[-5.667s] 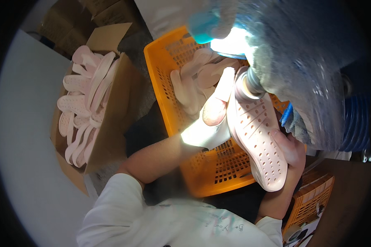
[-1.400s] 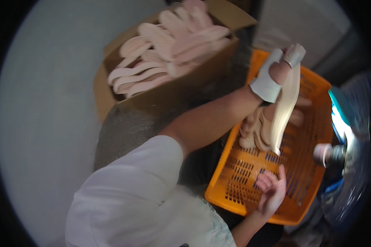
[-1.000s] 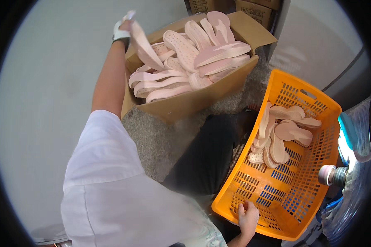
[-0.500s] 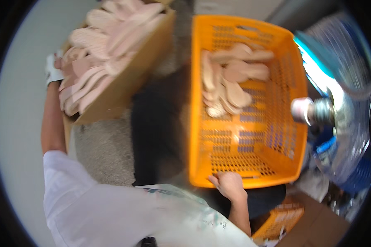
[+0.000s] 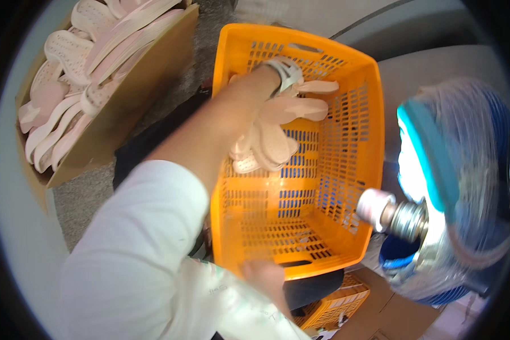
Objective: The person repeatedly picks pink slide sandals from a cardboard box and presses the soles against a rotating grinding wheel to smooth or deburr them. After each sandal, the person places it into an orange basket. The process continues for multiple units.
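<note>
My left hand (image 5: 287, 74), in a white glove, reaches across into the orange plastic basket (image 5: 224, 198) and is over a pile of pale pink shoe soles (image 5: 275, 144) toward the basket's far left. Its fingers are mostly hidden, so whether they grip a sole does not show. My bare right hand (image 5: 264, 276) is blurred at the near rim of the basket, its fingers closed over the edge. To the left, a cardboard box (image 5: 147, 79) is heaped with more pale pink soles (image 5: 68, 54), some of them dotted with small holes.
On the right stand bundles wrapped in clear film (image 5: 476, 170), a turquoise-edged piece (image 5: 428, 153) and a metal fitting with a pale round end (image 5: 377, 209). A second orange basket (image 5: 337, 303) and brown cardboard (image 5: 374, 317) lie below the first.
My left hand has left the far side of the cardboard box and moved right into the orange basket. My right hand stays at the near rim. The whole view has shifted.
</note>
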Motion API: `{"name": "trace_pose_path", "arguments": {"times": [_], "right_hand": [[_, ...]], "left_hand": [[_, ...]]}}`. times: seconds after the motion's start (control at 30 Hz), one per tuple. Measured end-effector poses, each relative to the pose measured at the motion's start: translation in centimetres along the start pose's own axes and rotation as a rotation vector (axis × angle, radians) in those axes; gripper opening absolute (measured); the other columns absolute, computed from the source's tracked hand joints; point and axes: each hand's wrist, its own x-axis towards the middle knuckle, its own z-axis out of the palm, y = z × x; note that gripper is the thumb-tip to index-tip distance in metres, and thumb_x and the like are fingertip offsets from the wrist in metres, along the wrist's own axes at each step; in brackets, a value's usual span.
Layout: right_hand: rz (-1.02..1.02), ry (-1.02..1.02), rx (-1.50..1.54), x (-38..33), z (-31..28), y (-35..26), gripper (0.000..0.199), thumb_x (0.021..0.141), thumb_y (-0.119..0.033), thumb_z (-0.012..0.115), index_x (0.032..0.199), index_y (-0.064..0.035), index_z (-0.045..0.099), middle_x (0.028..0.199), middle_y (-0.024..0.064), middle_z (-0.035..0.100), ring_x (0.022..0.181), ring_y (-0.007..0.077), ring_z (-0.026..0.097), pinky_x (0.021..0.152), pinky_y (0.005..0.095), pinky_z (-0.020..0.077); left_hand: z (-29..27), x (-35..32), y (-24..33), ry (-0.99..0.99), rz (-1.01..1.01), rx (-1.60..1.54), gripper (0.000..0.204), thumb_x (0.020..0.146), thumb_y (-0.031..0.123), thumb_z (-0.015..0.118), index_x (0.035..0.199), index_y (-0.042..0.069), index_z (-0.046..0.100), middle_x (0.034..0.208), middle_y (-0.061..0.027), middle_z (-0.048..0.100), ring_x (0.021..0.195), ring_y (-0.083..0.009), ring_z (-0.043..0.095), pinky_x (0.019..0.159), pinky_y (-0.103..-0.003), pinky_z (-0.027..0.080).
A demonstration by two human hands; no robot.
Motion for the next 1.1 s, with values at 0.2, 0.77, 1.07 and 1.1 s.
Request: {"name": "trace_pose_path", "arguments": {"times": [0.2,0.77,1.07,1.1], "right_hand": [[0.036,0.132,0.101,0.3,2.2,1.0,0.032,0.094,-0.035,0.064,0.078,-0.0083,0.072,0.069,0.012,0.069,0.063,0.0299,0.067,0.058,0.0428,0.0531],[0.352,-0.315,0.273,1.1,0.8,0.2,0.042,0.106,-0.043,0.047,0.116,-0.0079,0.068,0.109,0.0177,0.071,0.102,0.0358,0.067,0.088,0.0467,0.0522],[0.132,0.271,0.131,1.0,0.6,-1.1,0.03,0.093,-0.03,0.064,0.073,-0.0074,0.067,0.068,0.0156,0.067,0.062,0.0371,0.065,0.059,0.0487,0.0525],[0.091,0.279,0.096,1.0,0.6,-1.0,0.03,0.093,-0.03,0.064,0.073,-0.0075,0.067,0.068,0.0157,0.067,0.062,0.0374,0.064,0.059,0.049,0.0525]], "left_hand": [[8.1,10.3,-1.0,0.103,-0.212,-0.172,0.043,0.096,0.035,0.06,0.122,0.001,0.066,0.13,-0.02,0.065,0.109,-0.0353,0.066,0.097,-0.044,0.053],[13.6,13.6,4.1,0.013,-0.16,-0.228,0.036,0.095,0.028,0.064,0.115,-0.002,0.066,0.119,-0.0187,0.068,0.098,-0.0304,0.068,0.089,-0.038,0.055],[17.8,0.6,13.8,-0.328,0.262,0.156,0.033,0.094,0.024,0.067,0.111,-0.004,0.066,0.113,-0.018,0.069,0.093,-0.0277,0.069,0.085,-0.034,0.056],[17.6,-1.2,14.9,-0.413,0.102,-0.585,0.033,0.098,0.028,0.06,0.113,0.0,0.066,0.118,-0.0145,0.069,0.102,-0.0255,0.068,0.092,-0.035,0.054]]}}
